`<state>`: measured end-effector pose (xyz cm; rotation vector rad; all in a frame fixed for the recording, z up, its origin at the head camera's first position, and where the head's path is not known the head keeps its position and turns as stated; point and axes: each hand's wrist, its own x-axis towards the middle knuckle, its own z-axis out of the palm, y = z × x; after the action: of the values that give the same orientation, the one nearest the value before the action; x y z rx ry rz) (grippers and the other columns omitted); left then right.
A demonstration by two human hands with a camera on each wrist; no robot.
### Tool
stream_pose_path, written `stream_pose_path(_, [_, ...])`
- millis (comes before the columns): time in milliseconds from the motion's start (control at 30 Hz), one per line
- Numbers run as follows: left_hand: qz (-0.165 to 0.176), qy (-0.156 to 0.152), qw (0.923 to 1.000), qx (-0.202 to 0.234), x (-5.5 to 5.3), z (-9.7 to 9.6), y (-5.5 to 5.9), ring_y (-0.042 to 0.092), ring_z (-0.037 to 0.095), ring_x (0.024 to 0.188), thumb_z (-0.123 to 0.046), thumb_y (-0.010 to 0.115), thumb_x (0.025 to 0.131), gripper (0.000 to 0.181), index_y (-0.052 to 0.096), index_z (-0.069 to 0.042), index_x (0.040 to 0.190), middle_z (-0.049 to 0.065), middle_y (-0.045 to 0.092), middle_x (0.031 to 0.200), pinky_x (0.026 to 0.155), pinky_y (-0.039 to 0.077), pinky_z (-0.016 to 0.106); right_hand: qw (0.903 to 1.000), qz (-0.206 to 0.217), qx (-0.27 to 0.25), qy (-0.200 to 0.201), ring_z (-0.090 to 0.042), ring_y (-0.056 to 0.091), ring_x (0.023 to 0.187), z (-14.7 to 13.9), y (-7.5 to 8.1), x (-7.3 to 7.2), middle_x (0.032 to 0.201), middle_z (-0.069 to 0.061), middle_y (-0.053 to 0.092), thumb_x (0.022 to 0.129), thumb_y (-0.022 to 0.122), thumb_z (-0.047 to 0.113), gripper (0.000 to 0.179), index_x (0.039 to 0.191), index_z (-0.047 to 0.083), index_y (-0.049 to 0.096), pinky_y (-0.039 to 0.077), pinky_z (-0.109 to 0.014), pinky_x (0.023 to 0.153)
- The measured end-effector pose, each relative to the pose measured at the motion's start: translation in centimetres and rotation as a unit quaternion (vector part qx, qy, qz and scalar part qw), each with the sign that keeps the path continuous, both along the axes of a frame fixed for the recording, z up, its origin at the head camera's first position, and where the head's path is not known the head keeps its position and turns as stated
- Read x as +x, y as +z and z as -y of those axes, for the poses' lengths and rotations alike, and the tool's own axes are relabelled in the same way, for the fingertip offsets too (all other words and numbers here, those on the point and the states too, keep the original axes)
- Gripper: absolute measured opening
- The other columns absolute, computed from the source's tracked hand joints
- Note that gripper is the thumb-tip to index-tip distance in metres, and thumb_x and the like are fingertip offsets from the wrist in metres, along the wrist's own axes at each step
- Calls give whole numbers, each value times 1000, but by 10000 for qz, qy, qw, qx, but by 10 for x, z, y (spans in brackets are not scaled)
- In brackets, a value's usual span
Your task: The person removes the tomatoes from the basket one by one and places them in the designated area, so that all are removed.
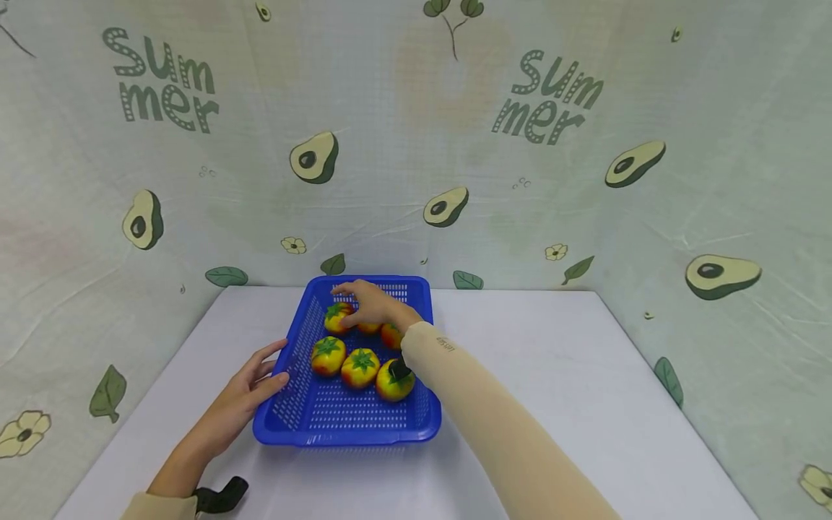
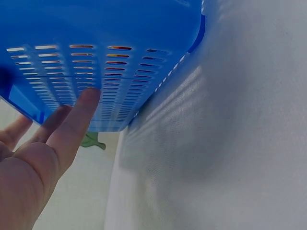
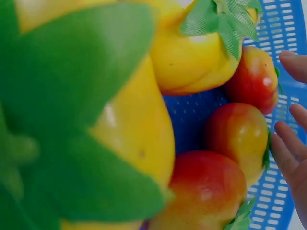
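A blue plastic basket [image 1: 351, 438] with slotted walls stands on the table, holding several yellow-and-red persimmon-like fruits with green leafy tops in two rows. My left hand [image 1: 243, 393] rests at the basket's left side, fingers extended. In the left wrist view, a fingertip [image 2: 89, 96] lies against the slotted outer wall. My right hand [image 1: 372, 303] reaches over the back row, spread above the back-left fruit [image 1: 338, 321]. The right wrist view shows its fingers [image 3: 288, 148] loosely extended just beside the back-row fruits [image 3: 240, 139], with nothing gripped. My right forearm covers part of the basket's right rim.
A white table [image 1: 520, 375] extends on both sides of the basket. Behind and beside it hangs a pale cloth [image 1: 390, 231] printed with avocados and leaves. A black strap piece [image 1: 224, 496] sticks out at my left wrist.
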<state>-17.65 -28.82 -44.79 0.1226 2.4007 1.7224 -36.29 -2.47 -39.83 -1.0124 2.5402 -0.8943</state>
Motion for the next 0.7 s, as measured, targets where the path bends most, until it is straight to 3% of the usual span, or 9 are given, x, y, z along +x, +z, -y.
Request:
stream_pose_path(433, [-65,-4,10000,26,0,-1,1,49,48,143,-36,56,111,73,17,-26,171,28,35,166,105,57,47,9995,-46,309,-104,-27,41,152,5,-8,1,162,-7,48,99,78,22,66,159,17,51,31,-45,128])
stream_pose_path(700, [-34,11,9999,104,0,1,0,48,49,144,-35,56,111,73,17,-27,171,27,34,166,105,57,47,9994,-93,317,-71,-30,45,148,8,-11,-2,158,-11,52,98,79,20,64,157,13,54,34,-45,126])
